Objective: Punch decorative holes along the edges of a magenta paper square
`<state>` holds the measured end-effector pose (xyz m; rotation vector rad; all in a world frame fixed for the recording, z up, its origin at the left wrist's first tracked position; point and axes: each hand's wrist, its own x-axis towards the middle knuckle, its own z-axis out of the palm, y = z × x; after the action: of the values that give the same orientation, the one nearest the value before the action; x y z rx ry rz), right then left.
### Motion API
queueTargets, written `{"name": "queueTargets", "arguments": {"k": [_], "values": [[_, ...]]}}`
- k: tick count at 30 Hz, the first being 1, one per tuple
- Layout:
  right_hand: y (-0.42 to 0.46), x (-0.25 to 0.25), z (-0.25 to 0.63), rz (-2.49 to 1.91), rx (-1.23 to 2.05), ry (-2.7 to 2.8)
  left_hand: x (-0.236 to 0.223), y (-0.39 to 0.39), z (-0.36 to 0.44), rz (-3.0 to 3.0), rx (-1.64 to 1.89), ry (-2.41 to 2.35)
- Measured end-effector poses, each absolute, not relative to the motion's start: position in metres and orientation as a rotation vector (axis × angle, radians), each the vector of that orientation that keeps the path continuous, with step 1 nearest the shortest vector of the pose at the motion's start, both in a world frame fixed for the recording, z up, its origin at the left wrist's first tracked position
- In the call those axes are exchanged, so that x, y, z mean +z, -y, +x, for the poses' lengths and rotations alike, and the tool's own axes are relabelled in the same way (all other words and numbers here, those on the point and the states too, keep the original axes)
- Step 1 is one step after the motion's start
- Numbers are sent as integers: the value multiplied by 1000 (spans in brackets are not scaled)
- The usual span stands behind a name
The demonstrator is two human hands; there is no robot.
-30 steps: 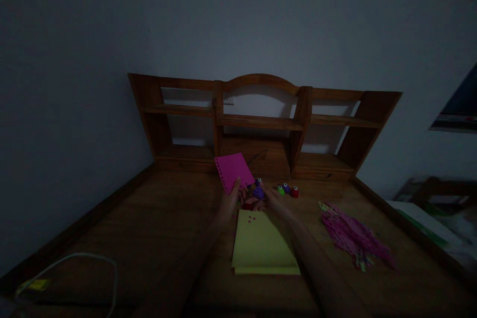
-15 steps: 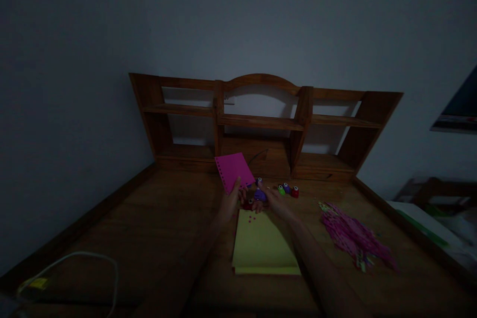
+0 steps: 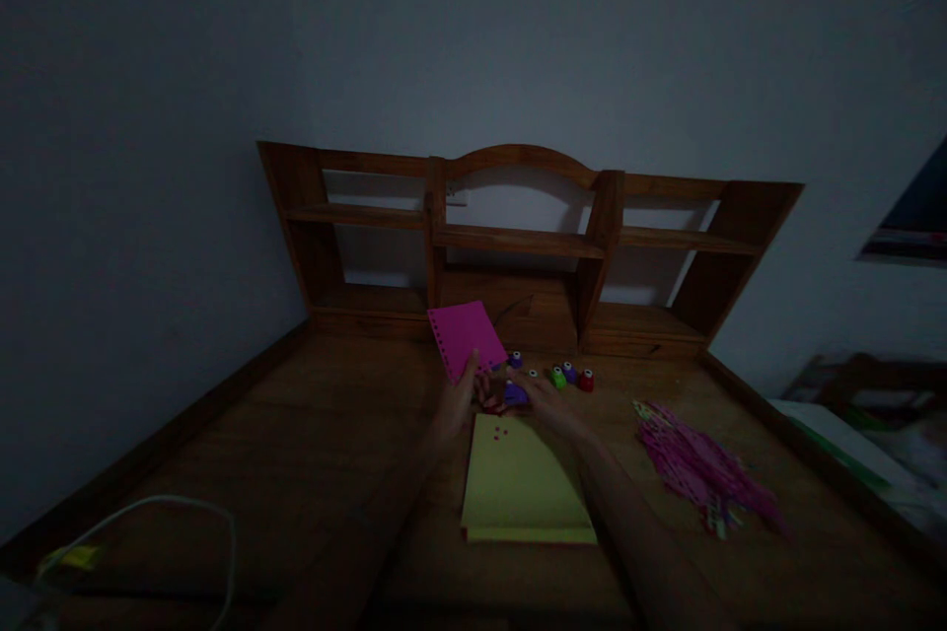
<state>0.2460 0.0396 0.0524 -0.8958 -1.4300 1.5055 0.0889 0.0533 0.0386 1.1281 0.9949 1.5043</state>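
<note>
My left hand point(image 3: 459, 402) pinches a pink sheet of paper point(image 3: 465, 335) by its lower edge. Round holes run down the sheet's left side and along its bottom. My right hand point(image 3: 543, 396) has its fingers around a purple craft punch point(image 3: 515, 394), close to the sheet's lower right corner; the dim light hides how the paper sits in it. Below both hands lies a yellow paper pad point(image 3: 525, 483), with a few small pink paper dots point(image 3: 499, 433) near its top edge.
More small punches stand behind and right of my hands: a green one point(image 3: 557, 378), a red one point(image 3: 586, 381) and purple ones. A heap of pink paper strips point(image 3: 699, 463) lies to the right. A wooden shelf point(image 3: 518, 242) backs the desk. A white cable point(image 3: 170, 500) curls at lower left.
My right hand's fingers have shifted slightly on the purple punch, with the thumb now lying further left. The pink sheet stays almost where it was.
</note>
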Motion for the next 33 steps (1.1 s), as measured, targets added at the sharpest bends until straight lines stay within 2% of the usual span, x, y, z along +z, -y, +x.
{"name": "queueTargets", "arguments": {"k": [8,16,24,33], "values": [[-33,55,251,-960,1641,1425,40,-53,88,1175,1496,-1036],[-36,61,256,-998,1348,1487,39,-56,89,1146,1544,-1014],[-45,52,255,-857,1425,1190,39,-58,89,1140,1570,-981],[-52,44,255,-772,1378,1180,34,-57,91,1157,1534,-922]]}}
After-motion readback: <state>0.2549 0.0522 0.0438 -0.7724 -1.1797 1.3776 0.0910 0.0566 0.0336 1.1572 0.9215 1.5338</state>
